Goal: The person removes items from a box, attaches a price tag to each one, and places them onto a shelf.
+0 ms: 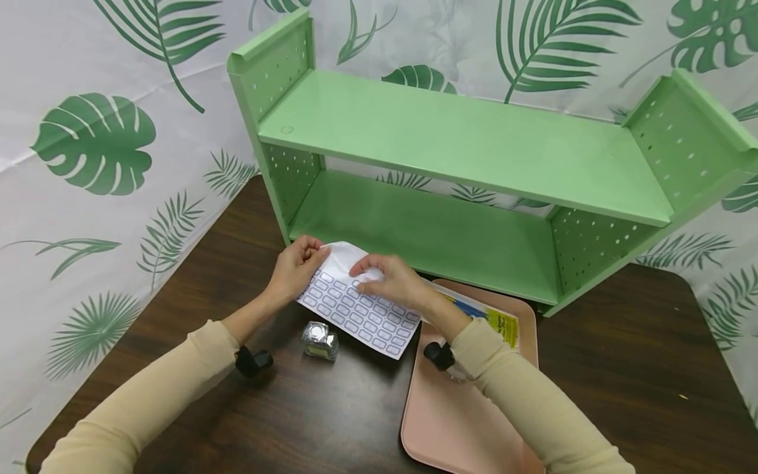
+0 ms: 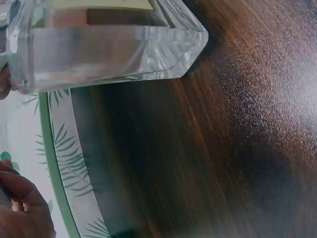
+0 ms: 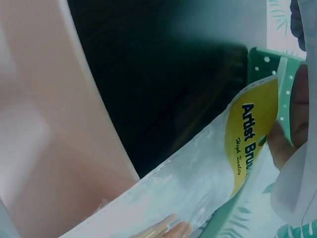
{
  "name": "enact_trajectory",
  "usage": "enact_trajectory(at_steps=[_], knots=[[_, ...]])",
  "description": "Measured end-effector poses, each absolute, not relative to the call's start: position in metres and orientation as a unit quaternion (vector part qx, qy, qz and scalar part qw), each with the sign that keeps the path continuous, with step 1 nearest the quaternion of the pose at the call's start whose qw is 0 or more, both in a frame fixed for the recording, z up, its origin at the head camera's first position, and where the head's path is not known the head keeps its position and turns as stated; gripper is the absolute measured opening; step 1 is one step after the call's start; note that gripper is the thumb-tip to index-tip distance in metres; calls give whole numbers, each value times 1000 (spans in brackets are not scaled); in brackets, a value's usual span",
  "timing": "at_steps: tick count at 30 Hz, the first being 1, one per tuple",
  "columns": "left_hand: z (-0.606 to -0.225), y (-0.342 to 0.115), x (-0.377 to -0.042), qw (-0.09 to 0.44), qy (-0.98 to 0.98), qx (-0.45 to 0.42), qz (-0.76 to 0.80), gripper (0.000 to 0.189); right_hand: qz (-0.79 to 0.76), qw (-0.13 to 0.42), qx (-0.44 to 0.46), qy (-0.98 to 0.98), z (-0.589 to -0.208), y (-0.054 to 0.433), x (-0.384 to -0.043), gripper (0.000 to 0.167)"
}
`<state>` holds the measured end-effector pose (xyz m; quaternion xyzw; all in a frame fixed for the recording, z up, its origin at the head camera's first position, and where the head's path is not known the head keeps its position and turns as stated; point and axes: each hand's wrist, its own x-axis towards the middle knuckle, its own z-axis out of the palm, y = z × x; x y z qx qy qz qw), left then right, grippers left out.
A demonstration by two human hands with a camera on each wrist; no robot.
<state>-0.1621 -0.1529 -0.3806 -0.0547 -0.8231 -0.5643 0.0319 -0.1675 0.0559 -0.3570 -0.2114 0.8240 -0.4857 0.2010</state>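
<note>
A white sheet of blue-bordered labels (image 1: 361,313) is tilted above the dark table in the head view. My left hand (image 1: 296,266) grips its upper left corner between thumb and fingers. My right hand (image 1: 393,283) is over the sheet's upper part, thumb and forefinger curled at its surface near the top labels; whether a label is between them is too small to tell. The upper strip of the sheet looks blank. Just below stands a clear glass jar (image 1: 320,341) with a silver lid; the glass jar (image 2: 114,49) looms large in the left wrist view.
A green two-tier shelf (image 1: 426,217) stands behind the hands. Under my right forearm lies a pink tray (image 1: 438,421), with a yellow-and-blue packet (image 1: 503,326) at its far end. The packet (image 3: 250,134) reads "Artist Brush" in the right wrist view. A leaf-print cloth (image 1: 106,151) hangs behind.
</note>
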Motion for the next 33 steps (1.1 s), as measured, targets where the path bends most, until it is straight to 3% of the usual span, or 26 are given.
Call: enact_trajectory(at_steps=[9, 16, 23, 33], knots=[[-391, -154, -167, 28, -809, -54, -585, 20, -429, 134, -211, 868, -356, 50, -164, 22], [-389, -153, -167, 32, -806, -51, -589, 18, -441, 129, -206, 864, -359, 51, -164, 22], [-389, -153, -166, 29, -816, -52, -575, 18, -487, 158, -198, 836, -359, 54, -165, 25], [-390, -151, -165, 37, -824, -54, -563, 16, -486, 145, -202, 838, -360, 54, -163, 19]])
